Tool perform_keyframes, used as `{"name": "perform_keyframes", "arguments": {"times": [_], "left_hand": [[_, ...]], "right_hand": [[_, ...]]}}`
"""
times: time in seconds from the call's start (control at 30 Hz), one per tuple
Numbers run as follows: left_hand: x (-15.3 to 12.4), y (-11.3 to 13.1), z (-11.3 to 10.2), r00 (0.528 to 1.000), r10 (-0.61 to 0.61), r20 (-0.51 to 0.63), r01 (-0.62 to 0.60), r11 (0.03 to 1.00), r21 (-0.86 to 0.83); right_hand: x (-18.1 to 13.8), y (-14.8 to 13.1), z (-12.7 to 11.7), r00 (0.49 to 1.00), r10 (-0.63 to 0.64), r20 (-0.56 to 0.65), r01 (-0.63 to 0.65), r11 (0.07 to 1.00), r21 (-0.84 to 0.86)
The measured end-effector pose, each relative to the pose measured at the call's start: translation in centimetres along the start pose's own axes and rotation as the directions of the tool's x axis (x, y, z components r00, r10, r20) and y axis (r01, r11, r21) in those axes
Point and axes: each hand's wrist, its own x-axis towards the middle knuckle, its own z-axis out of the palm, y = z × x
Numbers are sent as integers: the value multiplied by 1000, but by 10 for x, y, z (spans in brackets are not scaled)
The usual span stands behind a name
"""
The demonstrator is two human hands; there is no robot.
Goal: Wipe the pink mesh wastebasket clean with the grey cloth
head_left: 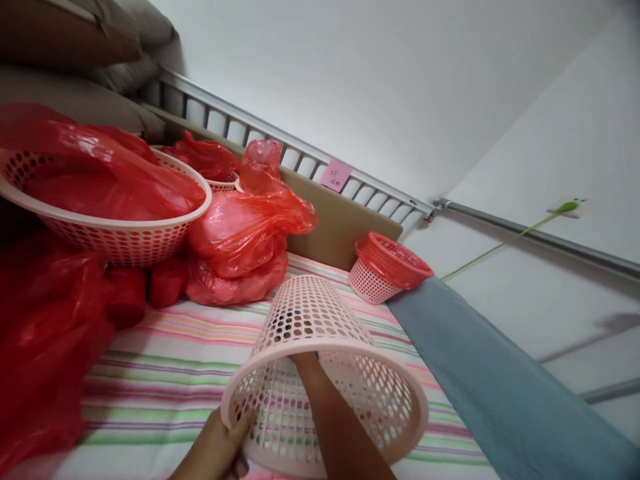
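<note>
A pink perforated basket lies on its side over the striped sheet, its open mouth facing me. My left hand grips the lower left of its rim, thumb hooked over the edge. My right hand reaches deep inside the basket, up against the upper wall. Its fingers are hidden behind the rim and the perforated side, so I cannot tell whether they hold anything.
A small pink basket lined with a red bag stands near the headboard. A large basket with red bags and stuffed red bags crowd the left. Blue-grey cloth covers the bed's right edge. A rail with a pink note runs behind.
</note>
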Motion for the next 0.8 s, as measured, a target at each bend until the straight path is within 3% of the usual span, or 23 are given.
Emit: {"name": "perform_keyframes", "arguments": {"times": [0.13, 0.3, 0.4, 0.5, 0.6, 0.8], "left_hand": [[6, -11, 8, 998, 58, -28, -58, 998, -17], [2, -1, 4, 995, 98, -25, -99, 995, -31], [-4, 6, 3, 980, 199, -12, -199, 980, -14], [-9, 12, 3, 967, 256, 8, -256, 966, 26], [-11, 17, 0, 977, 214, 17, -214, 974, 69], [-10, 31, -16, 961, 271, -48, -251, 935, 249]], "right_hand": [[-15, -11, -8, 1000, 16, 26, -14, 998, -58], [-102, -26, -11, 999, 15, 38, -11, 995, -96], [-156, -30, -11, 998, 12, 58, -6, 995, -96], [-181, -27, -12, 996, -4, 87, 12, 995, -99], [-160, -23, -16, 996, -29, 88, 39, 993, -108], [-55, -20, -14, 998, 57, 39, -50, 986, -160]]}}
